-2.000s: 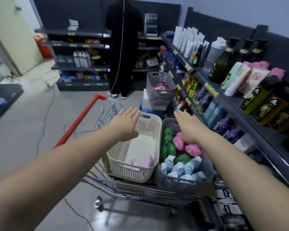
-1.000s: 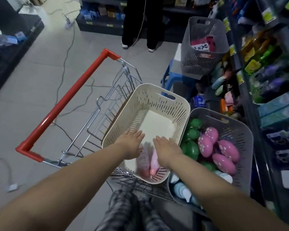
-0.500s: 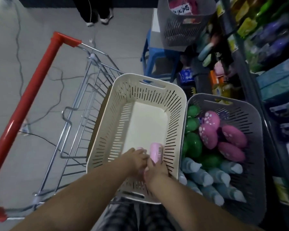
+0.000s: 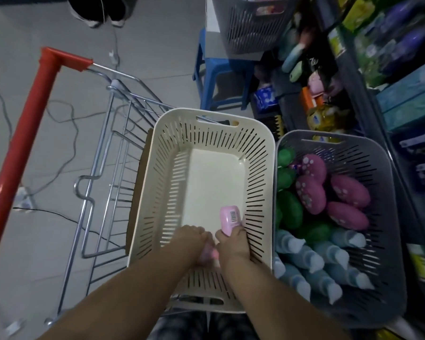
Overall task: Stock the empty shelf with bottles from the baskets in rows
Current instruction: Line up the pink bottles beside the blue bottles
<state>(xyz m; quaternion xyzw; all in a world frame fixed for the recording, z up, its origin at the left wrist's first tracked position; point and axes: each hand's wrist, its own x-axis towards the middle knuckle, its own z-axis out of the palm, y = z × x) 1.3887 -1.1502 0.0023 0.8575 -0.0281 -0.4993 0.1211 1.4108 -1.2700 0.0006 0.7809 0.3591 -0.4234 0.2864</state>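
Right hand (image 4: 232, 244): fingers curled tight round the lower end of a pink plastic bottle with a barcode label (image 4: 230, 218). The bottle is raised and tilts away from the person, its barcode face up.

Left hand (image 4: 192, 241): fingers curled downward over a second pink bottle (image 4: 207, 256). Only a small strip of that bottle shows between the two hands, so the full grip cannot be confirmed. The hands are almost touching.

Both hands and both bottles are inside the cream slotted plastic basket (image 4: 167, 192), at its near end and towards its right wall. The rest of its floor is bare.

Touching the cream basket's right side stands a grey slotted plastic basket (image 4: 388, 192) holding green, pink spotted and pale blue bottles. Both baskets sit on a wire shopping cart with a red handle (image 4: 22, 143), whose handle runs to the cream basket's left.
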